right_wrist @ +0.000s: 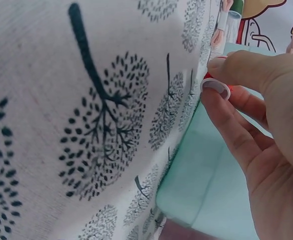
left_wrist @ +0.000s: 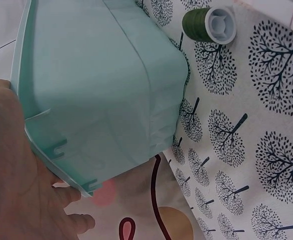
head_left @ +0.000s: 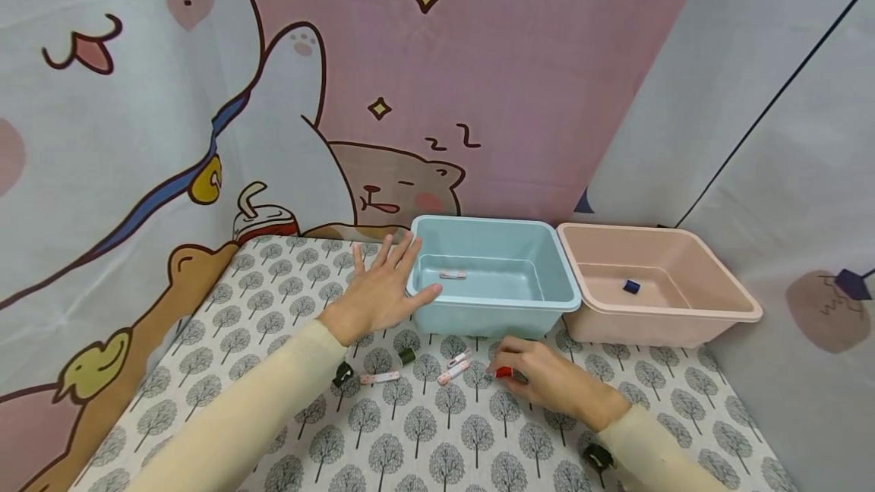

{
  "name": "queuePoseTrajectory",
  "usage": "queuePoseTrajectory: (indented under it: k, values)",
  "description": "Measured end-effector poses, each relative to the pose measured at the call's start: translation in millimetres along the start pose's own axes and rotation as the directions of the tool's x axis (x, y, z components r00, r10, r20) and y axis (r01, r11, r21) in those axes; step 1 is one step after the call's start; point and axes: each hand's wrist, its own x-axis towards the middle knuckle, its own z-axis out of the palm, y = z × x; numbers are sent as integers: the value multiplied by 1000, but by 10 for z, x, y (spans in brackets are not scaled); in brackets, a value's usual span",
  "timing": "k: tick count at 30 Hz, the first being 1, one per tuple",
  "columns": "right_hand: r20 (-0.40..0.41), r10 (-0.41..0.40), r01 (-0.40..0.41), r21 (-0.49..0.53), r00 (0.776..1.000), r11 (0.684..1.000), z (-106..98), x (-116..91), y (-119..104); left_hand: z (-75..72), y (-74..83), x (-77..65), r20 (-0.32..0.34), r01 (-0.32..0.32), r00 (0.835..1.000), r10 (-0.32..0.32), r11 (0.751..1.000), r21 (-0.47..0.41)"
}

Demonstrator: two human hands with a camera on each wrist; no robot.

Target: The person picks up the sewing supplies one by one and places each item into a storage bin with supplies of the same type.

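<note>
My left hand [head_left: 383, 287] is spread, fingers straight, at the left rim of the light blue bin [head_left: 492, 313]. Whether the palm touches that rim is hard to tell. Between thumb and fingertips, my right hand [head_left: 547, 382] pinches a small red thread spool [right_wrist: 225, 91] just above the cloth, in front of the bin. Its white end ring shows in the right wrist view. A dark green thread spool [left_wrist: 196, 24] lies on its side on the cloth. Near it lie a slim pink-and-white strip [head_left: 380, 377] and a pair of similar strips [head_left: 454, 370].
A pink bin [head_left: 636, 323] stands right of the blue one, with a dark blue spool [head_left: 632, 287] inside. One pink-and-white strip [head_left: 453, 275] lies in the blue bin. Tree-print cloth [head_left: 417, 431] covers the table. A cartoon-print curtain [head_left: 533, 82] hangs behind.
</note>
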Motion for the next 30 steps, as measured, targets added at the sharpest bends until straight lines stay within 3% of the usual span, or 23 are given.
queuePoseTrajectory:
  k: [12, 21, 30]
  values:
    - [-26, -20, 21, 17, 999, 1000, -105, -14, -51, -9, 13, 1, -6, -5, 1000, 5, 1000, 7]
    - [-44, -26, 24, -35, 999, 999, -247, -29, -103, -3, 14, -4, -5, -1, 1000, 1, 1000, 6]
    - [-132, -104, 93, -90, 986, 992, -384, -58, -106, 9, 10, -5, -8, -5, 1000, 5, 1000, 12]
